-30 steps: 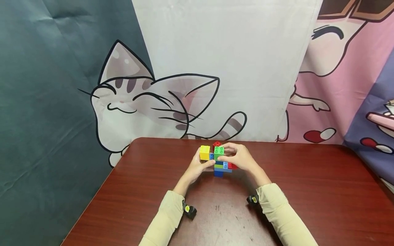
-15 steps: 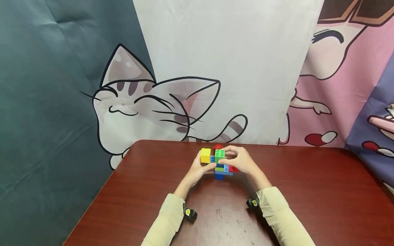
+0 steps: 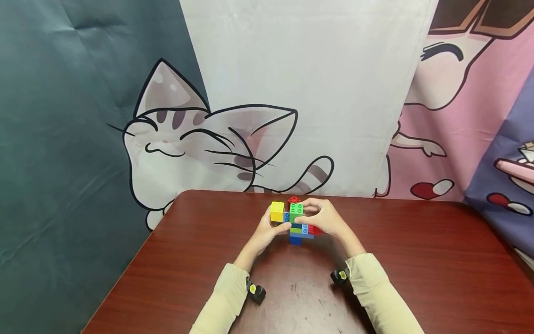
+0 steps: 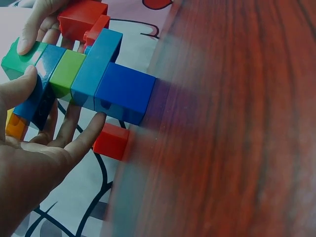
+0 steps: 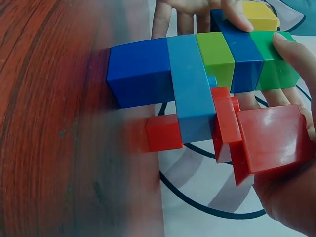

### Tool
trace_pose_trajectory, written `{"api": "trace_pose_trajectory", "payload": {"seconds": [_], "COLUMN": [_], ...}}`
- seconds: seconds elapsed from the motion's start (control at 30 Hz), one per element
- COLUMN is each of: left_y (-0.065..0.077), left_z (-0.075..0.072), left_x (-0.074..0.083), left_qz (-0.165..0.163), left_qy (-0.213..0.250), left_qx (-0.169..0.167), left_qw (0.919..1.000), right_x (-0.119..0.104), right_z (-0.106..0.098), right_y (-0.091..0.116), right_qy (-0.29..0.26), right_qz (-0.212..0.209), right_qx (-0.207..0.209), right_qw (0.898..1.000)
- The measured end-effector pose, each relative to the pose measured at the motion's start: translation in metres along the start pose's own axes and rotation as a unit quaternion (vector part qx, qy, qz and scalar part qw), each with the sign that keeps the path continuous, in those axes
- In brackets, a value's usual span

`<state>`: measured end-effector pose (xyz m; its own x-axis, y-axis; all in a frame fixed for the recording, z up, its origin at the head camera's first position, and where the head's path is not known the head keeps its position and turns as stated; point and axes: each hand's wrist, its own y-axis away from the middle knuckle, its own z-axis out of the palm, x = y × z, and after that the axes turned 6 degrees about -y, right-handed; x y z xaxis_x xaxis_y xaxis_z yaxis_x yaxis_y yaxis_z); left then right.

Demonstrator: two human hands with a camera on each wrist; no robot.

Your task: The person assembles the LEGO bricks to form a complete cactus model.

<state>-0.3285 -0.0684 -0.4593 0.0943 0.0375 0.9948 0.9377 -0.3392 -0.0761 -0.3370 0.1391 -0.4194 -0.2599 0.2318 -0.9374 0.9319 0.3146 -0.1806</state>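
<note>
A stacked toy brick build stands on the table. From the bottom up it has a dark blue brick (image 4: 126, 94), a light blue brick (image 5: 190, 89), a lime brick (image 5: 216, 57), a dark blue crosswise brick (image 5: 242, 54) and a green brick (image 3: 296, 211). A yellow brick (image 3: 277, 211) sits on the crosswise brick's left end. Red pieces (image 5: 274, 138) stick out at the right. My left hand (image 3: 267, 229) grips the crosswise dark blue brick, thumb on its near face. My right hand (image 3: 327, 217) pinches the green brick between thumb and fingers.
Behind the build is another red brick (image 3: 294, 200); whether it is joined on cannot be told. The reddish-brown table (image 3: 208, 241) ends a little beyond it, against a printed cat curtain (image 3: 200, 153). Small black wrist cameras (image 3: 256, 293) hang under both sleeves.
The head view shifts slightly. Both hands keep the same hold on the bricks, and the build looks unchanged.
</note>
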Motion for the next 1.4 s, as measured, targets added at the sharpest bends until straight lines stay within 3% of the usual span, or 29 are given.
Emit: {"api": "trace_pose_trajectory", "payload": {"seconds": [0.9, 1.4], "left_y": [-0.0036, -0.0011], "left_z": [-0.0007, -0.0007], "left_x": [-0.0013, -0.0025], "left_qz": [-0.027, -0.016], "left_qy": [0.009, -0.020], "left_qx": [0.012, 0.012], "left_qw": [0.9995, 0.9996], "right_x": [0.0011, -0.0009], "right_z": [-0.0035, -0.0068], "right_y": [-0.0038, -0.0024], "right_qy": [-0.006, -0.006], "right_qz": [0.011, 0.016], "right_qx": [-0.019, -0.038], "right_qw": [1.000, 0.999]}}
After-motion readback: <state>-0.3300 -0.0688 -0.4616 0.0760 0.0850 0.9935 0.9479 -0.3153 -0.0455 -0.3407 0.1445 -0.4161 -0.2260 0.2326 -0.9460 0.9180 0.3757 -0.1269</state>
